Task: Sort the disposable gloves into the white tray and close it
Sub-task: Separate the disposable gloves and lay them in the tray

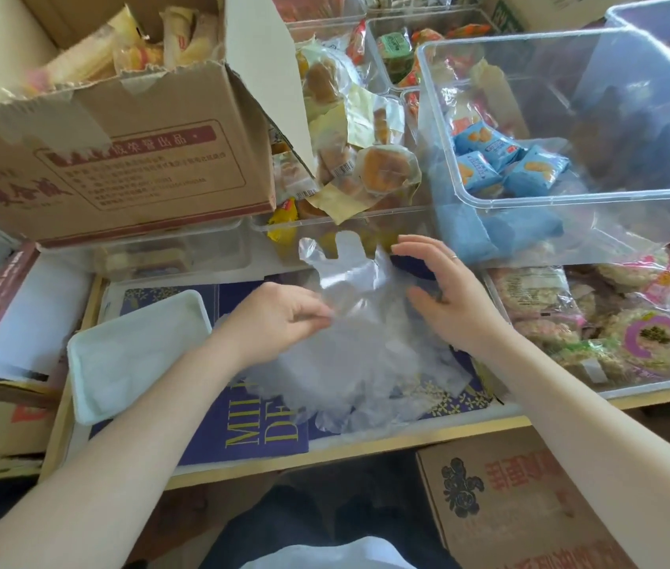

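A heap of clear disposable gloves [366,371] lies on the table in front of me. One clear glove [345,264] is lifted above the heap with its fingers pointing up. My left hand [279,318] pinches that glove at its lower edge. My right hand [444,289] hovers beside the glove on the right, fingers relaxed and spread, holding nothing that I can see. The white tray [78,355] sits open to the left of the heap, and some clear gloves lie inside it.
A torn cardboard box [119,166] of snacks stands at the back left. Clear plastic bins [571,137] with packaged snacks crowd the back and right. A bin of rice cakes [612,330] is right of the heap. Another cardboard box [530,507] sits below the table edge.
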